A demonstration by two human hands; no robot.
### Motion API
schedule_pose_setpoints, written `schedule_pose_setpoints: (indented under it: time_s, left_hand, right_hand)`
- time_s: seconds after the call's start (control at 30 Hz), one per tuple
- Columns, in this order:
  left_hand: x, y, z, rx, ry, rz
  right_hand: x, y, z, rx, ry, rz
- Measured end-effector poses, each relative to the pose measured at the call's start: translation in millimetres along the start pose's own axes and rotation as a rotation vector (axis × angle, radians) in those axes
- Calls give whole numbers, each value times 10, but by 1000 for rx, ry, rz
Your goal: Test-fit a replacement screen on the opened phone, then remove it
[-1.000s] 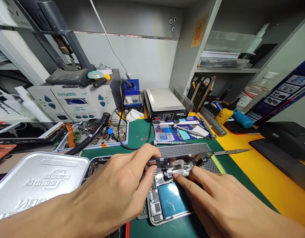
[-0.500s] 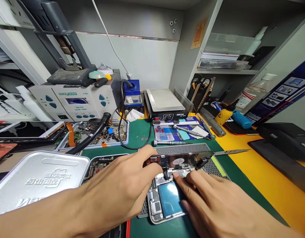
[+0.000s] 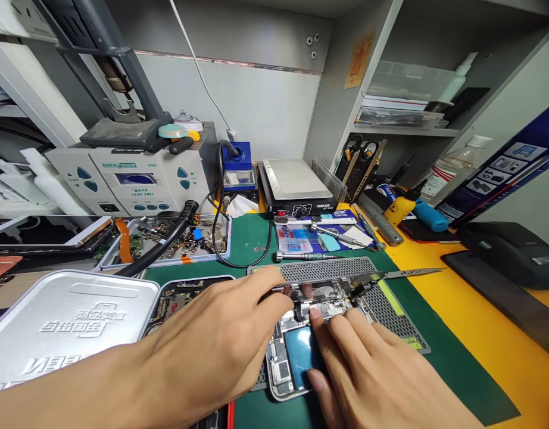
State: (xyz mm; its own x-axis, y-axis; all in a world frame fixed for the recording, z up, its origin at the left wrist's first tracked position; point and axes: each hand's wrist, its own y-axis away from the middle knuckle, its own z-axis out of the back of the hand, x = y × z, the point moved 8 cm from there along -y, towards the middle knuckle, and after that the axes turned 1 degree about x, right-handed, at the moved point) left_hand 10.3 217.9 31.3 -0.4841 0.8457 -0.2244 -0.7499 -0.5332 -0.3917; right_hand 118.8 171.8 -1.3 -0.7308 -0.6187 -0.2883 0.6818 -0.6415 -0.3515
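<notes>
An opened phone (image 3: pixel 281 370) lies on a perforated grey mat (image 3: pixel 397 319), its blue-covered battery (image 3: pixel 301 351) and metal parts exposed. The phone's screen panel (image 3: pixel 332 285) is raised at the far end, tilted over the body. My left hand (image 3: pixel 239 322) pinches the panel's left edge between thumb and fingers. My right hand (image 3: pixel 368 363) rests over the right side of the phone, its index fingertip pressing on small parts beside the panel's base. Its thumb lies over the battery, apart from the index finger.
Tweezers (image 3: pixel 412 273) lie right of the panel. Behind are screwdrivers (image 3: pixel 305 256), a heating plate (image 3: pixel 296 179) and a soldering station (image 3: pixel 140 179). Trays of circuit boards (image 3: pixel 143 238) and a metal lid (image 3: pixel 69 322) are on the left.
The raised panel now tilts differently, showing more reflection. My right thumb has moved left over the battery, and my right hand has shifted slightly left. My left hand keeps its hold.
</notes>
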Motion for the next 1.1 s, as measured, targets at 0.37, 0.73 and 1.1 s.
schedule_pose_setpoints:
  time_s: [0.37,0.73,1.1]
  left_hand:
    - [40,15,-61,28,57,30]
    - [40,40,-89,41,63,14]
    - [55,42,-126,102,36,41]
  right_hand:
    - [26,-10,-14,39,-17,29]
    - [-39,106,7,94,-61,40]
    - [-139,44,139,108,-145,47]
